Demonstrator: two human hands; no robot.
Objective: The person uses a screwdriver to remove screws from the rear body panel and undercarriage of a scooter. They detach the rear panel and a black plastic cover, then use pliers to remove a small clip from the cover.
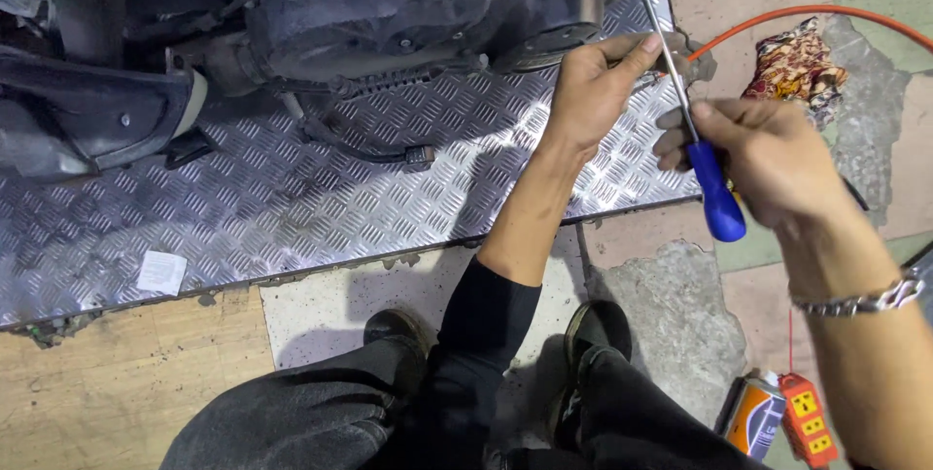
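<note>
My right hand (768, 154) grips a screwdriver (714, 193) by its blue handle, the long metal shaft slanting up and left toward the underside of a scooter (321, 13). My left hand (593, 91) reaches out over the steel plate and pinches a small grey metal part (695, 60) beside the shaft, near the plate's right edge. The scooter's dark engine casing and stand fill the top of the view. A metal bracelet (860, 303) sits on my right wrist.
A diamond-tread steel plate (292, 208) lies under the scooter. An orange cable (807, 13) and a patterned rag (797, 67) lie on the cracked tiled floor at right. A spray can (753, 414) and an orange power strip (809, 421) sit at bottom right. My shoes (598, 329) rest below.
</note>
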